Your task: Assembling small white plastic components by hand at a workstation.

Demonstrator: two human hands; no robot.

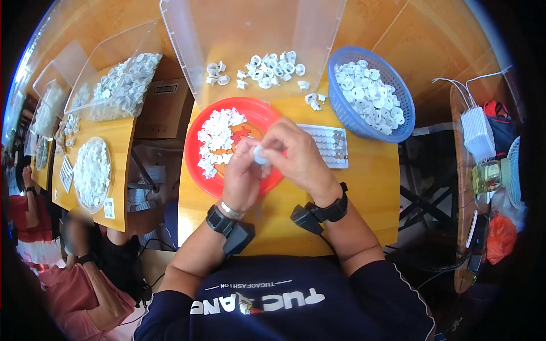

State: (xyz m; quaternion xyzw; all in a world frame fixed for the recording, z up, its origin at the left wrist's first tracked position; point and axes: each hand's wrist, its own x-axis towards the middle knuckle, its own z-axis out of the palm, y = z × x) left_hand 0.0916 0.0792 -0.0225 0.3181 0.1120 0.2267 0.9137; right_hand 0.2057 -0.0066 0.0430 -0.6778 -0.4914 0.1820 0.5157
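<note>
Head camera looks steeply down, close over the wooden table [364, 187].

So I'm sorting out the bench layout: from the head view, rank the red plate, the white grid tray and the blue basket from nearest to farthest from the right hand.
1. Red plate: directly under the right hand, which pinches a small white part.
2. White grid tray: just to the hand's right.
3. Blue basket: farther back on the right.

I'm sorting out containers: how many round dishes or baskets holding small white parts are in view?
3: a red plate under the hands, a blue basket at its right, and a pale round dish on the neighbouring table at left. Others may be hidden further left.
</note>
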